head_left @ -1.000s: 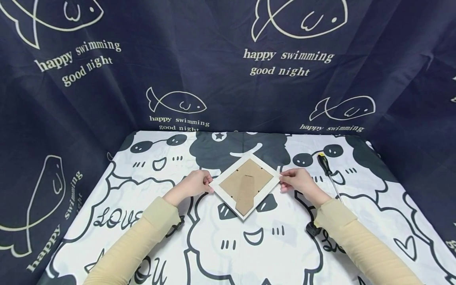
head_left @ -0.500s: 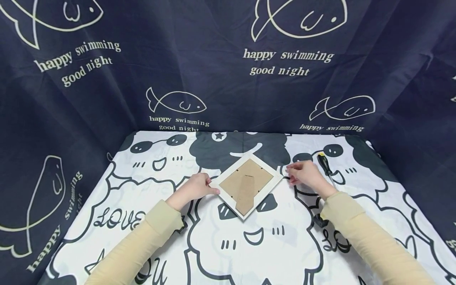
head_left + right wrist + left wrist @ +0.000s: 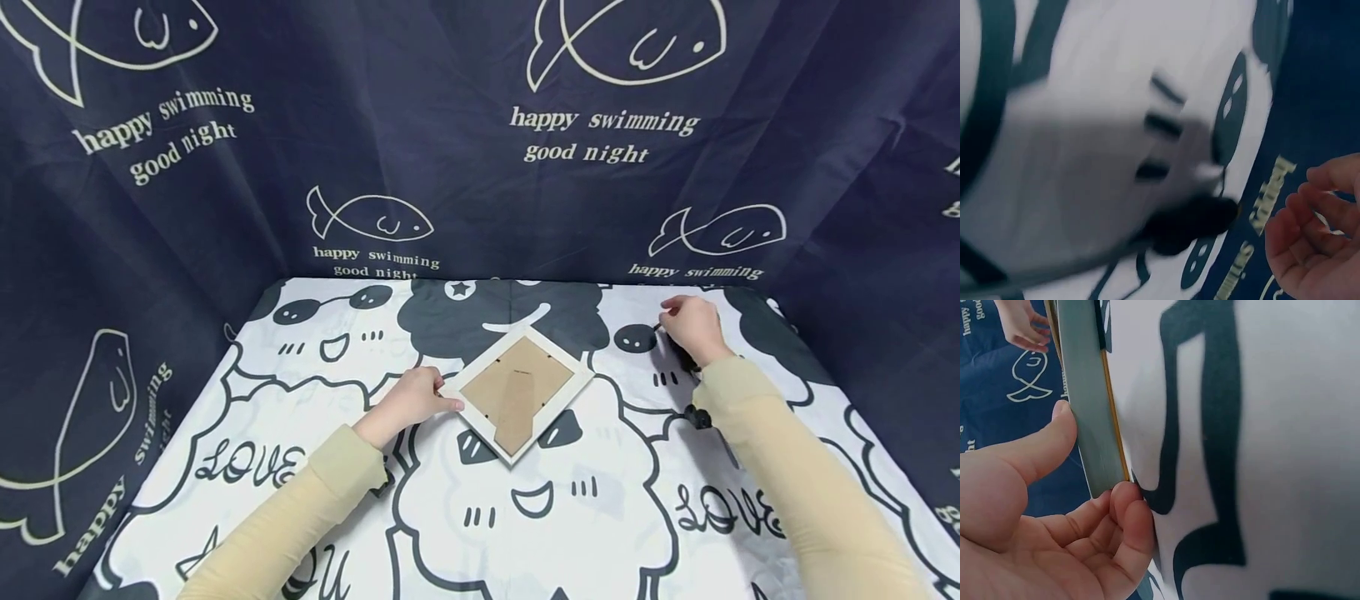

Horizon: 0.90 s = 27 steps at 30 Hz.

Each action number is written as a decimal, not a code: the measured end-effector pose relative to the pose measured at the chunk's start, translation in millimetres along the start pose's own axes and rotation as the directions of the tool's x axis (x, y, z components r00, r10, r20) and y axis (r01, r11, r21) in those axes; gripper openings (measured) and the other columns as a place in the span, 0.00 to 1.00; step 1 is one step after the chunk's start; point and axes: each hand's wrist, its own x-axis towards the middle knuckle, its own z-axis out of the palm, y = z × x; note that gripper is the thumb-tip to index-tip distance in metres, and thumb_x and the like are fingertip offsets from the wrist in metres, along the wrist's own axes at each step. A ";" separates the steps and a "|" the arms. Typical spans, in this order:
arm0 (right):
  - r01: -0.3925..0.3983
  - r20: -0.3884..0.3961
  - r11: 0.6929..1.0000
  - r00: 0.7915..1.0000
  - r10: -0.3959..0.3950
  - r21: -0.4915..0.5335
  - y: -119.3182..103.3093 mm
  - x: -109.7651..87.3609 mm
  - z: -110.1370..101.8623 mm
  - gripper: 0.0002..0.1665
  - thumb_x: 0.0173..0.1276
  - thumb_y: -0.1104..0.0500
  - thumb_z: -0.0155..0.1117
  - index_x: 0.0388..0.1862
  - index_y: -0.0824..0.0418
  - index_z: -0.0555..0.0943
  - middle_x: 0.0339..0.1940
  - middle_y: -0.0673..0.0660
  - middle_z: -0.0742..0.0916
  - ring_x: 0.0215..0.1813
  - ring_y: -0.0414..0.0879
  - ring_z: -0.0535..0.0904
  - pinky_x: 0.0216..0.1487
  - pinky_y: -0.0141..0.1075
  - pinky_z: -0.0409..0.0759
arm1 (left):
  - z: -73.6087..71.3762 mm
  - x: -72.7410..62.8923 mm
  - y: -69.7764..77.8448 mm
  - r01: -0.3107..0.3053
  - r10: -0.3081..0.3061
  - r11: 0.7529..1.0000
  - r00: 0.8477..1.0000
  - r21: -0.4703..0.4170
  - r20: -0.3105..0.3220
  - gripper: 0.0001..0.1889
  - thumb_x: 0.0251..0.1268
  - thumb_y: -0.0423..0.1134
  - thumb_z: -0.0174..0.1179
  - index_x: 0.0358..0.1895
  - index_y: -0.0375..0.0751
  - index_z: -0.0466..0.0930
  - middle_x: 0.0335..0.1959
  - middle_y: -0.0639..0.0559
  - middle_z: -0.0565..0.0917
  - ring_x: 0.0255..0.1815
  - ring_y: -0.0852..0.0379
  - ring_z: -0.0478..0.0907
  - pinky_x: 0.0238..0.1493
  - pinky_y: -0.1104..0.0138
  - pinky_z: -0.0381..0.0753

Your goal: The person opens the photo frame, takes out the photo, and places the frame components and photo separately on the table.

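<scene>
A white picture frame (image 3: 480,362) lies face down in the middle of the table in the head view. Its brown backing board (image 3: 551,371) and folded stand leg (image 3: 516,412) face up. My left hand (image 3: 408,402) pinches the frame's left corner; in the left wrist view the thumb (image 3: 1054,440) is on the upper face and curled fingers are at the lower edge. My right hand (image 3: 693,327) hovers above a screwdriver, fingers loosely bent around nothing. That screwdriver (image 3: 1191,225) shows its dark handle, blurred, in the right wrist view; the hand and sleeve hide most of it from the head view.
A white cloth (image 3: 592,542) with black cartoon sheep covers the table. Dark blue curtains (image 3: 465,125) printed with fish and words stand behind it and on both sides.
My right hand has let go of the frame's right corner and moved right and away from me, over the screwdriver. The left hand keeps hold of the left corner; the frame stays put.
</scene>
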 end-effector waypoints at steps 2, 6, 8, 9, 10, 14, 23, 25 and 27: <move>-0.006 0.001 0.999 1.000 0.006 -0.044 7.6 4.4 1.3 0.20 0.59 0.63 0.52 0.47 0.74 0.79 0.37 0.71 0.83 0.41 0.64 0.78 0.43 0.54 0.73 | 0.7 0.2 -0.7 -0.001 0.001 1.000 1.000 0.003 -0.007 0.21 0.50 0.49 0.71 0.33 0.35 0.74 0.27 0.48 0.74 0.26 0.55 0.70 0.25 0.69 0.68; -0.054 0.054 0.993 0.997 0.061 -0.108 18.8 8.8 1.0 0.18 0.58 0.59 0.54 0.38 0.75 0.78 0.35 0.73 0.82 0.40 0.67 0.76 0.43 0.56 0.74 | 0.8 0.8 -0.4 -0.003 0.002 1.000 1.000 -0.008 -0.020 0.20 0.50 0.49 0.71 0.30 0.37 0.72 0.24 0.49 0.72 0.25 0.56 0.69 0.23 0.69 0.67; -0.093 0.098 0.987 0.990 0.106 -0.130 23.2 9.6 1.8 0.18 0.59 0.56 0.56 0.31 0.74 0.77 0.31 0.72 0.81 0.36 0.65 0.75 0.41 0.54 0.74 | 0.8 1.4 -0.4 -0.006 0.006 1.000 1.000 -0.011 -0.024 0.20 0.49 0.48 0.72 0.27 0.38 0.71 0.22 0.50 0.70 0.23 0.56 0.68 0.22 0.69 0.65; -0.123 0.125 0.983 0.982 0.140 -0.138 25.0 9.6 2.3 0.20 0.60 0.54 0.57 0.30 0.74 0.76 0.32 0.73 0.80 0.35 0.65 0.75 0.41 0.54 0.74 | 0.7 1.7 -0.3 -0.007 0.007 1.000 1.000 -0.011 -0.024 0.20 0.49 0.48 0.72 0.27 0.39 0.71 0.21 0.51 0.70 0.23 0.57 0.67 0.22 0.69 0.65; -0.156 0.156 0.977 0.972 0.178 -0.144 26.0 9.4 3.1 0.22 0.60 0.52 0.57 0.30 0.74 0.76 0.33 0.74 0.80 0.35 0.63 0.75 0.41 0.53 0.75 | 0.4 1.8 -0.2 -0.008 0.008 1.000 1.000 -0.009 -0.020 0.20 0.49 0.48 0.71 0.26 0.39 0.70 0.20 0.52 0.69 0.22 0.57 0.67 0.21 0.70 0.65; -0.241 0.256 0.950 0.923 0.288 -0.199 27.4 10.8 7.7 0.36 0.63 0.45 0.56 0.45 0.82 0.73 0.44 0.80 0.77 0.42 0.66 0.76 0.48 0.54 0.75 | -0.9 3.5 0.0 -0.016 0.016 1.000 1.000 0.011 -0.005 0.21 0.49 0.49 0.72 0.24 0.40 0.69 0.18 0.53 0.68 0.21 0.58 0.66 0.21 0.70 0.64; -0.317 0.298 0.917 0.875 0.382 -0.244 21.2 12.8 18.2 0.40 0.65 0.47 0.54 0.55 0.85 0.67 0.52 0.82 0.73 0.50 0.68 0.75 0.55 0.54 0.74 | -2.8 7.8 -0.7 -0.015 0.015 0.999 1.000 0.050 0.010 0.21 0.48 0.50 0.72 0.24 0.40 0.70 0.19 0.52 0.70 0.23 0.57 0.67 0.23 0.70 0.65; -0.334 0.301 0.909 0.865 0.400 -0.250 19.3 12.6 19.4 0.38 0.65 0.48 0.53 0.55 0.84 0.67 0.53 0.82 0.73 0.50 0.67 0.76 0.55 0.53 0.74 | -2.0 8.3 -1.0 -0.015 0.015 0.999 1.000 0.049 0.014 0.21 0.47 0.50 0.72 0.23 0.40 0.70 0.19 0.53 0.70 0.22 0.57 0.67 0.23 0.70 0.65; -0.343 0.302 0.904 0.860 0.411 -0.254 16.8 12.8 20.5 0.37 0.65 0.49 0.53 0.55 0.84 0.68 0.53 0.81 0.74 0.50 0.67 0.76 0.55 0.52 0.74 | -1.4 8.8 -1.2 -0.013 0.012 0.999 1.000 0.044 0.019 0.21 0.47 0.50 0.72 0.23 0.40 0.71 0.19 0.53 0.70 0.22 0.58 0.68 0.23 0.70 0.66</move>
